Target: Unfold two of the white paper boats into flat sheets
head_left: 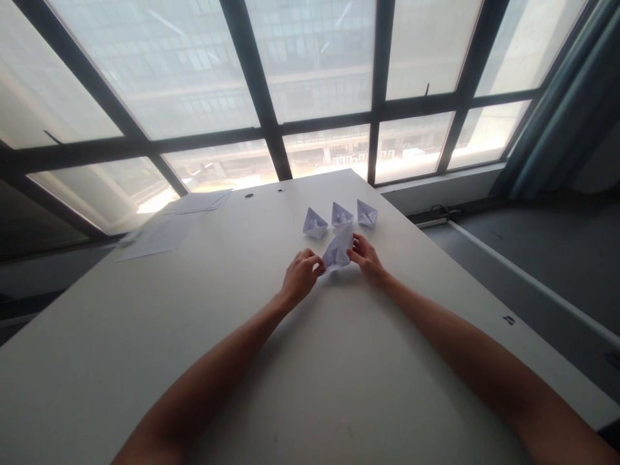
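Note:
A folded piece of white paper (338, 250), shaped like a half-made paper boat, is held just above the white table (271, 361) between both hands. My left hand (300, 276) pinches its left corner. My right hand (367, 257) pinches its right side. Just beyond it, three finished paper boats stand in a row: one on the left (314, 223), one in the middle (341, 214) and one on the right (367, 212).
Loose white sheets (162, 226) lie at the table's far left corner. Two small dark holes (248, 194) sit near the far edge. A large window with dark frames (261, 90) rises behind the table; floor and a curtain (557, 116) lie to the right.

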Tool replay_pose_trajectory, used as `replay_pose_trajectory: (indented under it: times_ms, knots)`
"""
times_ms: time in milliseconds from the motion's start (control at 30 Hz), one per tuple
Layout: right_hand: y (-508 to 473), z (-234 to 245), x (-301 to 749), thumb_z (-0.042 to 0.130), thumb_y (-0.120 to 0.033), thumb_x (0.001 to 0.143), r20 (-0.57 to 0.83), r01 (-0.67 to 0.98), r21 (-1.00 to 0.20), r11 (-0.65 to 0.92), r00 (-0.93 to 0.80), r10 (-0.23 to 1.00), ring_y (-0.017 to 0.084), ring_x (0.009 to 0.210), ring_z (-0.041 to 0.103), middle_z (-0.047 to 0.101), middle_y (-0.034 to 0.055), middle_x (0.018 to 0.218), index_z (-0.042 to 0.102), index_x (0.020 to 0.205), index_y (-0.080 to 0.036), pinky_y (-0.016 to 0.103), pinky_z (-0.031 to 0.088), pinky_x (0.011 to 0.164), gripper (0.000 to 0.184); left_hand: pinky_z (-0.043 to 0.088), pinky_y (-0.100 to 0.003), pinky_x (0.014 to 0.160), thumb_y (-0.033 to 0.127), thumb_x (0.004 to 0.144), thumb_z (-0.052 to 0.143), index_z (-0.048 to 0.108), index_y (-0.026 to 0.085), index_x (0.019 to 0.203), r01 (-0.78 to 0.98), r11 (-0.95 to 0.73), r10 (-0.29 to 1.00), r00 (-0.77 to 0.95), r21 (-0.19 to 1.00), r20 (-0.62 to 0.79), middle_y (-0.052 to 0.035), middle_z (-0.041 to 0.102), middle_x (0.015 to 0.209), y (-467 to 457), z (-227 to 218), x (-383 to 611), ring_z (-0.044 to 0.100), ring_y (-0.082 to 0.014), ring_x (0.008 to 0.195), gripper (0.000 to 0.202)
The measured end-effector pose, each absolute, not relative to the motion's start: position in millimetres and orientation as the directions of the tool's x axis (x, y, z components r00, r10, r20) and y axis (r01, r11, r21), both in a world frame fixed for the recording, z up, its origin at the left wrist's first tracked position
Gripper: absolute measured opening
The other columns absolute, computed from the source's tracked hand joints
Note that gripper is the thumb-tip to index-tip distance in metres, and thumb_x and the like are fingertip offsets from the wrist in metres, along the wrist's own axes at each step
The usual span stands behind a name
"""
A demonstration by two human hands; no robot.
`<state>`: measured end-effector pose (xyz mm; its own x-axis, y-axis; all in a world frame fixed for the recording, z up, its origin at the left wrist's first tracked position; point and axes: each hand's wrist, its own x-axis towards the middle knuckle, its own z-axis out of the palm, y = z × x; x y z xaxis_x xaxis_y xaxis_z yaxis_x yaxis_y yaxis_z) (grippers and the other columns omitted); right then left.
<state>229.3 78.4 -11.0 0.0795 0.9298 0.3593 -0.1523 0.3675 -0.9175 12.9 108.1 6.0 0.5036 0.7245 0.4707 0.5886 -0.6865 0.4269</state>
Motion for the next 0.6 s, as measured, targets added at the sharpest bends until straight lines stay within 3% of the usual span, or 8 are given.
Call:
replay_pose_trajectory:
  times_ms: [133, 267, 367, 467, 600]
  knots:
    - [80.5, -14.4, 229.1, 0.075, -0.042, 0.076, 0.338, -0.178, -0.919, 0.353, 0.108, 0.935, 0.022, 0.094, 0.065, 0.067, 0.0067, 0.109, 0.053, 0.122, -0.023, 0.036, 0.053, 0.083, 0.054, 0.045, -0.036, 0.080, 0.018, 0.089, 0.058, 0.065, 0.022, 0.084, 0.585, -0.663, 0.745, 0.460, 0.467, 0.483, -0.0061, 0.061, 0.086, 109.0, 1.2, 15.1, 0.056, -0.0249, 0.087, 0.009]
    - [83.3, -17.3, 229.6, 0.077, -0.047, 0.074, 0.277, -0.237, -0.920, 0.312, 0.171, 0.946, 0.020, 0.091, 0.065, 0.067, 0.0061, 0.109, 0.053, 0.118, -0.023, 0.035, 0.055, 0.079, 0.056, 0.044, -0.035, 0.076, 0.023, 0.095, 0.049, 0.058, 0.022, 0.091, 0.556, -0.577, 0.812, 0.316, 0.598, 0.491, -0.0054, 0.061, 0.084, 111.5, -5.2, 19.0, 0.056, -0.0236, 0.082, 0.009]
    - [85.5, -18.1, 230.6, 0.077, -0.051, 0.072, 0.242, -0.256, -0.921, 0.294, 0.218, 0.946, 0.020, 0.090, 0.065, 0.067, 0.0047, 0.105, 0.053, 0.115, -0.024, 0.036, 0.057, 0.078, 0.056, 0.046, -0.036, 0.083, 0.027, 0.094, 0.050, 0.055, 0.022, 0.091, 0.467, -0.578, 0.815, 0.275, 0.670, 0.511, -0.0080, 0.065, 0.101, 110.6, -4.7, 21.2, 0.058, -0.0240, 0.098, 0.008]
    - [86.8, -18.4, 232.5, 0.076, -0.053, 0.072, 0.200, -0.265, -0.925, 0.273, 0.270, 0.942, 0.020, 0.088, 0.065, 0.067, 0.0038, 0.100, 0.053, 0.111, -0.024, 0.036, 0.057, 0.076, 0.054, 0.048, -0.035, 0.085, 0.030, 0.093, 0.051, 0.053, 0.021, 0.089, 0.299, -0.596, 0.800, 0.305, 0.745, 0.517, -0.0091, 0.064, 0.113, 107.1, -1.0, 20.3, 0.059, -0.0228, 0.104, 0.010]
    - [87.0, -18.4, 235.0, 0.075, -0.054, 0.071, 0.149, -0.269, -0.931, 0.245, 0.333, 0.931, 0.019, 0.084, 0.064, 0.066, 0.0033, 0.098, 0.052, 0.109, -0.023, 0.033, 0.055, 0.071, 0.054, 0.049, -0.034, 0.082, 0.042, 0.090, 0.058, 0.055, 0.020, 0.084, 0.150, -0.579, 0.769, 0.428, 0.801, 0.476, -0.0071, 0.068, 0.096, 100.8, 4.8, 15.8, 0.063, -0.0209, 0.089, 0.022]
